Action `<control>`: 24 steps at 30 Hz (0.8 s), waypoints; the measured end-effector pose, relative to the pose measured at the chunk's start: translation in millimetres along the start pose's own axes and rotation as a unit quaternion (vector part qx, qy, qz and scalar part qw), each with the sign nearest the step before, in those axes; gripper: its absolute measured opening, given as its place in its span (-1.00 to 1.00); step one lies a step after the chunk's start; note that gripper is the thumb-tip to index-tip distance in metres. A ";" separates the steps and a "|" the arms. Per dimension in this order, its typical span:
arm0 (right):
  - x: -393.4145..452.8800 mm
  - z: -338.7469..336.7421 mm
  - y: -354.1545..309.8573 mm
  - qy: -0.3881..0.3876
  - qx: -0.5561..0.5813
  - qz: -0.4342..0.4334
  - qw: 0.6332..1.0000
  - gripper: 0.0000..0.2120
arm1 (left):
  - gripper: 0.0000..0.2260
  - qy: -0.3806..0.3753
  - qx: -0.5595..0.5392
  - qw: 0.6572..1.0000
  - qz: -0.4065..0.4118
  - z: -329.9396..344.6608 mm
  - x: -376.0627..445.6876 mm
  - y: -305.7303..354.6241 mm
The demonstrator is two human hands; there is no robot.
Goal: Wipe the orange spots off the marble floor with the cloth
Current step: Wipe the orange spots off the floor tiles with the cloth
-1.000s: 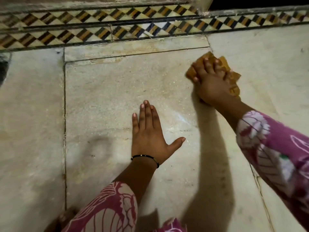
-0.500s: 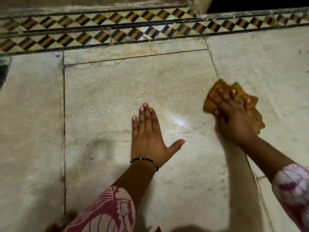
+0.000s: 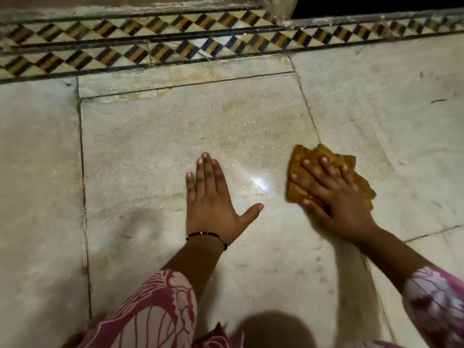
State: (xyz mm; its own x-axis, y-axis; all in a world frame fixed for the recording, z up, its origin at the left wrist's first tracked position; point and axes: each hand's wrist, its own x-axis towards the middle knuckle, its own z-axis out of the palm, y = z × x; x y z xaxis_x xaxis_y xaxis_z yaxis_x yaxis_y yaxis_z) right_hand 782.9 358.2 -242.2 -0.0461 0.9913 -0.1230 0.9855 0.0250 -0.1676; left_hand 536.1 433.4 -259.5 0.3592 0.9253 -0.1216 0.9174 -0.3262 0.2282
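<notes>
Pale marble floor [image 3: 155,151], chequered border strip [image 3: 140,50] along the far edge, wet sheen mid-slab.
Right hand [image 3: 336,199] flat, fingers spread, pressing folded orange cloth [image 3: 297,169] on the slab's right joint; left hand [image 3: 213,199] empty, palm braced. Soft, light, probably damp; best pinned from above. Orange spots hard to spot.

sleeves: pink-magenta fabric with a white leaf and flower print, on both arms [image 3: 160,307]
left wrist: thin black bead bracelet [image 3: 207,237]
hands: bare, no rings
</notes>
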 end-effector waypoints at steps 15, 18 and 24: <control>-11.2 5.3 -5.2 0.002 0.004 -0.014 1.000 -0.54 | 0.04 -0.008 0.008 1.000 0.001 1.1 0.1 -0.2; -1.2 -1.7 38.6 0.019 0.015 0.117 0.993 -0.51 | 0.05 -0.006 0.007 1.000 0.001 1.5 0.5 -0.6; 130.5 -9.6 0.0 0.060 0.050 0.170 0.982 -0.56 | 0.05 0.003 0.015 1.000 0.000 2.5 0.2 -0.7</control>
State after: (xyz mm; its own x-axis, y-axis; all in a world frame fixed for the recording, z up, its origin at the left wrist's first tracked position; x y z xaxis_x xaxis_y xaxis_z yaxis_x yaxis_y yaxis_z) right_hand 778.5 488.8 -248.9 0.3079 0.9486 -0.0736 0.9197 -0.3165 -0.2322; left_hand 536.0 433.4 -262.1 0.3587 0.9263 -0.1157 0.9219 -0.3320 0.1997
